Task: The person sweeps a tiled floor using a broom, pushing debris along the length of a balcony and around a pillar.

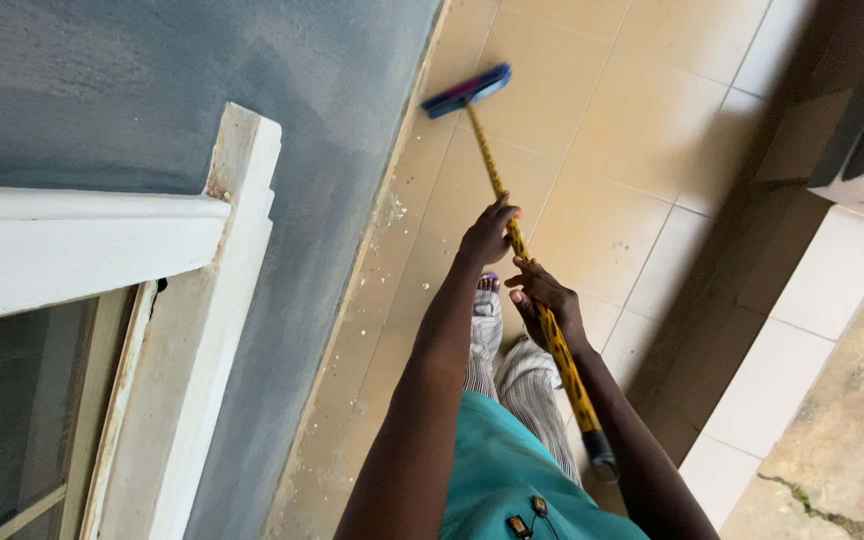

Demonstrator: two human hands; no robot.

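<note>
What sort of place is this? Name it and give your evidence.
Probably a tiled porch or walkway beside a house: beige floor tiles, a grey painted wall with a white window frame, and both hands gripping a broom.

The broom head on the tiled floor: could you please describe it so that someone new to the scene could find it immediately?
Start at the grey-blue wall and follow its base along the beige tiled floor. Close beside that edge lies the broom head, a flat blue bar on the far end of the yellow patterned handle that the left hand and right hand grip. It is the only blue thing on the tiles.
</note>
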